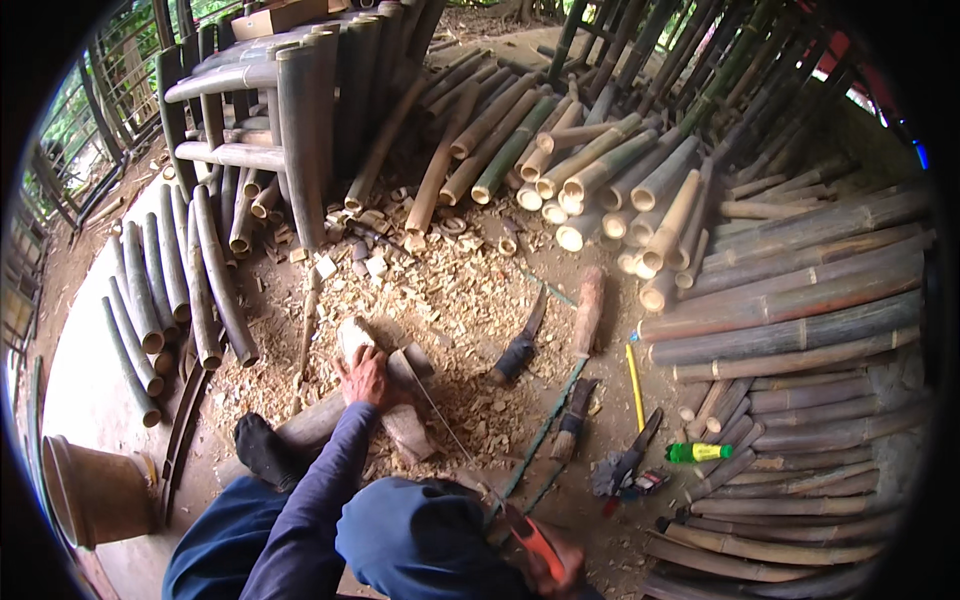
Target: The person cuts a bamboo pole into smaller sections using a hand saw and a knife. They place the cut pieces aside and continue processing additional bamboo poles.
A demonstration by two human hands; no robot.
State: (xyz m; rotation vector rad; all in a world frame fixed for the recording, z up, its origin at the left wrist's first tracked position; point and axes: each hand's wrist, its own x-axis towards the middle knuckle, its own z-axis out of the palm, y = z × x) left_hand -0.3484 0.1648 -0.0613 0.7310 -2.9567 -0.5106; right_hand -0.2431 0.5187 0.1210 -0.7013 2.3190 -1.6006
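Observation:
My left hand [364,379] holds a bamboo pole [315,422] down where it crosses a pale, rough-hewn wood block [404,430]. The pole's cut end [418,360] sticks out just right of my fingers. With my right hand [566,570], at the lower edge, I grip a handsaw by its orange handle [535,545]. From there the thin saw blade [448,425] slants up and left, its far end close to the pole's end; whether it touches cannot be made out. A dark-socked foot [265,450] is against the pole's near part.
Wood chips [440,280] cover the ground ahead. To the right lie a dark-handled knife [516,355], a wooden mallet [589,310], a yellow stick [635,388] and a green bottle [698,452]. Bamboo poles [790,325] pile up at right. A bamboo chair [298,140] and bucket [95,492] stand left.

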